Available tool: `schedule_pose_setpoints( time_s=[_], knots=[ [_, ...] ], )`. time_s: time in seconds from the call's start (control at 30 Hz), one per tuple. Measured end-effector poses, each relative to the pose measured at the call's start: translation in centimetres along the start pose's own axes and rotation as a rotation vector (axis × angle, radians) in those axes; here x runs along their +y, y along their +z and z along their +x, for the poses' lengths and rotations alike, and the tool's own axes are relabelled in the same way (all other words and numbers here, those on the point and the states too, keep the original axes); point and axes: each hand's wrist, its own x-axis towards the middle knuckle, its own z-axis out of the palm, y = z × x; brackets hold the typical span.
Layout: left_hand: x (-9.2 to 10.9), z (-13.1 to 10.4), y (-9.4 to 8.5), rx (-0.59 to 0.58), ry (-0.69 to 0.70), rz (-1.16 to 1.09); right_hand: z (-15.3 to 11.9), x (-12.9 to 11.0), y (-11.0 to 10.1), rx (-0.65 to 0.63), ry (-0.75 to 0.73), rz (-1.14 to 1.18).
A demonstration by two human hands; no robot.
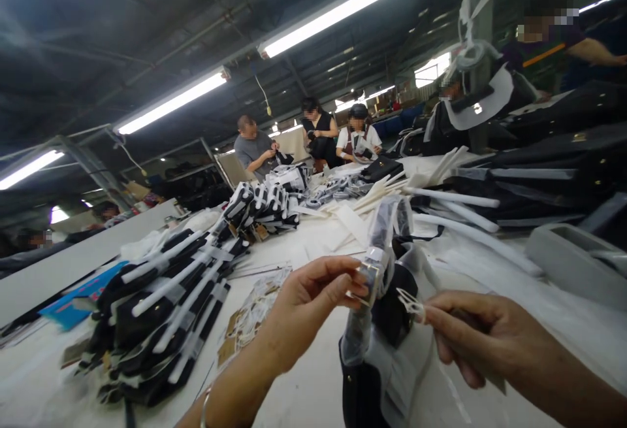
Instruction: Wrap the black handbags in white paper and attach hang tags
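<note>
From my remote seat I am seeing one black bag (362,395) standing in front of me on the white counter (294,402), its plastic-wrapped strap (386,225) rising above it between my two hands. My left hand (304,304) is pinching the strap's metal buckle (369,274), the fingers closing narrowly on its near side. My right hand (482,333) is gripping one looped white string (410,304) between thumb and forefinger, its loops pointing toward the bag, and a brown tag (499,383) is showing beneath that palm. The bag is turning its wrapped side to me, so I cannot tell what it is holding inside. At the right, one grey container (578,264) is resting on the counter; its contents I cannot make out. On the left, a heap of black bags (147,310) is lying with four white rods (166,255) showing across it; the bags are overlapping too much for me to count. One blue packet (81,297) is lying just beside that heap. Between it and my left hand, a pile of brown tags with white strings (255,310) is spreading out, too tangled to number. Farther back, three people (313,137) are handling dark items at the counter's far end.
</note>
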Motion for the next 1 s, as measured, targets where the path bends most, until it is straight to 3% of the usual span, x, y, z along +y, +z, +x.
schedule_pose_setpoints(
  time_s=[0.1,0.17,0.37,0.53,0.73,0.87,1.0],
  knots=[
    [-2.1,0.1,-2.4,0.160,-0.008,0.102,0.5,1.3,-0.1,-0.040,0.102,-0.109],
    [-3.8,0.5,-3.5,0.170,-0.056,0.161,1.1,1.8,0.4,-0.065,0.125,-0.147],
    [-7.3,2.1,-4.3,-0.132,-0.147,0.268,2.9,0.3,3.1,-0.069,0.041,-0.211],
    [-8.0,2.7,-3.9,-0.226,-0.155,0.305,3.8,-0.3,4.7,-0.122,0.030,-0.123],
    [-8.3,1.9,-4.2,-0.199,-0.072,0.257,3.4,0.3,4.7,-0.148,0.048,-0.120],
    [-7.8,0.3,-5.8,-0.160,-0.121,0.060,2.4,0.4,3.5,-0.136,-0.022,-0.233],
    [-7.7,-1.8,-6.7,-0.068,-0.225,-0.262,1.0,1.4,2.1,-0.097,-0.247,-0.436]
  ],
)
